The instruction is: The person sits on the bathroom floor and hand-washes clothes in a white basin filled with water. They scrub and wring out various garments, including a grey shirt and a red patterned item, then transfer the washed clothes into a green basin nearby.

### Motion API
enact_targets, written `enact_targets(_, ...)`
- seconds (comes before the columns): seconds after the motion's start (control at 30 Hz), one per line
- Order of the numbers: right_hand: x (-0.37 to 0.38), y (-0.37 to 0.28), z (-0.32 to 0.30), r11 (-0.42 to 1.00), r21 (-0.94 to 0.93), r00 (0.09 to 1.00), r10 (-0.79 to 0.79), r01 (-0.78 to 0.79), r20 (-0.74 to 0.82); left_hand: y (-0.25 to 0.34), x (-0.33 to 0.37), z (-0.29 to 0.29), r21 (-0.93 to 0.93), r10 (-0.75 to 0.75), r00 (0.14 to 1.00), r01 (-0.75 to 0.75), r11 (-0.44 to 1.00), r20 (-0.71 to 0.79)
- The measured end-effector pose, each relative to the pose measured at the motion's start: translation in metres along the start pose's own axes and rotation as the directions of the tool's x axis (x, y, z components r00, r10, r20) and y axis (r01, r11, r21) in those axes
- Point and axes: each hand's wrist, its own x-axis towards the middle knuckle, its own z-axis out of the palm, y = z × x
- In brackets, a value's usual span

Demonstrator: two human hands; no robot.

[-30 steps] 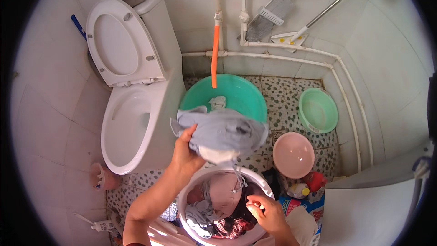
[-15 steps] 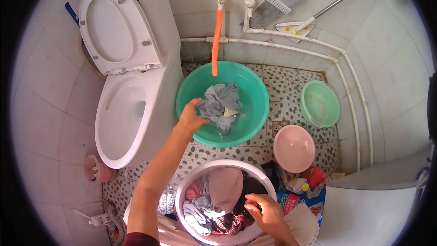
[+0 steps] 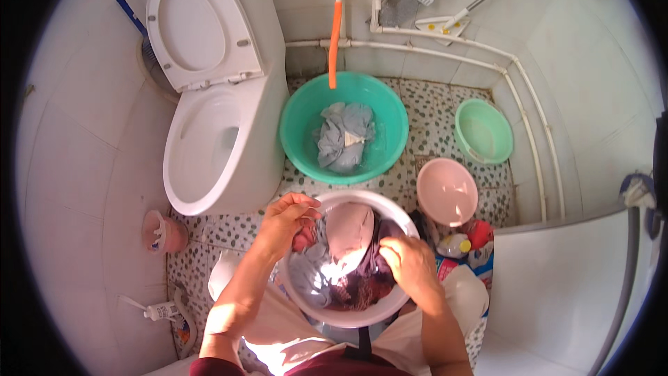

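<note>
A whitish-pink basin [image 3: 407,296] full of clothes stands between my knees. At its right side my right hand [image 3: 414,268] has its fingers closed on a dark purple garment [image 3: 372,257]. Over the left rim, beside a reddish cloth [image 3: 304,237], hovers my left hand [image 3: 284,224], its fingers apart and partly bent. A dusty pink padded piece [image 3: 349,228] lies in the middle of the pile, with grey cloth [image 3: 306,275] to its left. Farther off, a wet grey garment [image 3: 346,129] rests in water in the green basin [image 3: 296,132].
An orange hose [image 3: 335,49] hangs over the green basin. To the left stands a toilet [image 3: 261,132] with its lid up. A pink basin [image 3: 447,191] and a light green basin [image 3: 483,131] sit at the right, near bottles and packages [image 3: 456,245]. A pink bin [image 3: 167,233] stands at left.
My left hand has drawn back from the green basin to the clothes basin, leaving the grey garment in the water. My right hand has stayed at the clothes basin's right side. The view has shifted.
</note>
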Motion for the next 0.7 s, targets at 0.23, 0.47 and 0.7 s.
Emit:
enact_targets(0.23, 0.002, 0.008, 0.041, 0.919, -0.394, 0.998, -0.047, 0.03, -0.033, -0.001, -0.012, 0.011, 0.135, -0.036, 0.998, 0.029, 0.99, 0.051)
enact_targets(0.47, 0.008, 0.011, 0.093, 0.908, -0.417, 0.998, -0.006, 0.033, 0.066, -0.016, -0.015, -0.012, 0.436, 0.101, 0.99, -0.135, 0.89, 0.099)
enact_targets(0.7, 0.005, 0.012, 0.075, 0.934, -0.331, 0.99, -0.113, 0.133, 0.081, -0.023, -0.017, -0.023, 0.694, 0.148, 0.967, -0.252, 0.674, 0.208)
